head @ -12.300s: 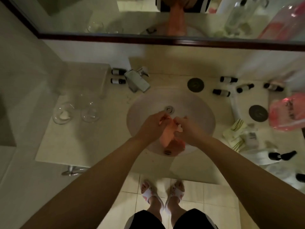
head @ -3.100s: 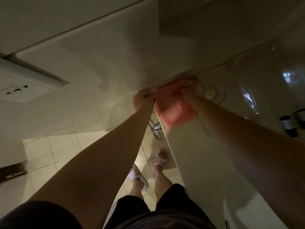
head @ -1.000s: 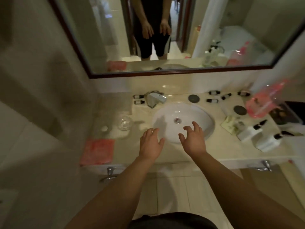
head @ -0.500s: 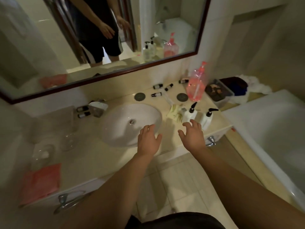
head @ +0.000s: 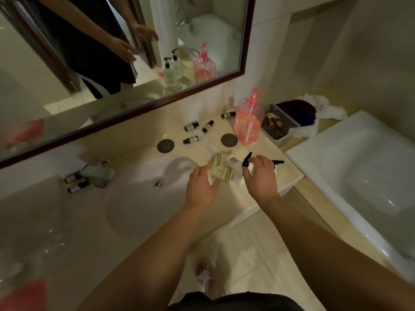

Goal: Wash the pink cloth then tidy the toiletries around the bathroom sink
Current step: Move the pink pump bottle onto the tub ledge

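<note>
Sink [head: 143, 198] in marble counter [head: 265, 194], bathtub [head: 359, 167] adj.

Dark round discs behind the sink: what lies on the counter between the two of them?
In the head view, one small dark-capped bottle lies on its side between the left disc and the right disc; two more bottles lie farther back.

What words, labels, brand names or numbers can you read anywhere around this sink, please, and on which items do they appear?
None can be read.
Sachets: a small printed emblem and stripes, too small to read.
White packet: a dark printed patch, blurred.
Small dark-capped bottles: pale labels, no legible print.
Round dark discs: a faint mark, unreadable.
Pink pump bottle: no label visible.
</note>
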Demonstrator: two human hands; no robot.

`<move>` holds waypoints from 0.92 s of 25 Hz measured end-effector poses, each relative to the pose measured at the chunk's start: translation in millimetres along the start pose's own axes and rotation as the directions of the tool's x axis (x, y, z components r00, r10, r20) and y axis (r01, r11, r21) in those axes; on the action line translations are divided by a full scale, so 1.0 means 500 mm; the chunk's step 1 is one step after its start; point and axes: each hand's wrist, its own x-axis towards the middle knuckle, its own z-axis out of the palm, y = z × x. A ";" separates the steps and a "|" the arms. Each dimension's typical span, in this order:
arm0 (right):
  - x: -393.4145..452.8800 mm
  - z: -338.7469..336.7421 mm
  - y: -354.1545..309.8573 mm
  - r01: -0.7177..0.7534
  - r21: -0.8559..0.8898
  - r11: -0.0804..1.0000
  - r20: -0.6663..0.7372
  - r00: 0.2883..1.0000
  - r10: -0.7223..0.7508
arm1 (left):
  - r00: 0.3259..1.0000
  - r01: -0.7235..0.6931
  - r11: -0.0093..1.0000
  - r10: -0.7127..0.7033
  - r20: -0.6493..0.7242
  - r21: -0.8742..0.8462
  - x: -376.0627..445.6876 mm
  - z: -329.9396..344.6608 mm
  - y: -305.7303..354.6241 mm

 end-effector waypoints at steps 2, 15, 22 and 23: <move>0.062 -0.005 -0.013 0.000 -0.017 1.000 -0.019 1.000 0.000 | 0.999 -0.001 0.998 0.004 0.039 -0.068 0.059 -0.022 0.000; 0.419 -0.020 0.059 -0.247 0.073 0.966 0.054 0.968 0.243 | 0.978 0.069 0.973 -0.023 0.205 -0.221 0.362 -0.013 0.078; 0.662 -0.026 0.168 -0.245 0.040 0.969 0.229 0.946 0.230 | 0.955 0.214 0.953 -0.157 0.251 -0.217 0.515 0.092 0.204; 0.699 -0.018 0.186 -0.217 0.013 0.976 0.272 0.940 0.206 | 0.948 0.236 0.949 -0.178 0.262 -0.208 0.540 0.117 0.219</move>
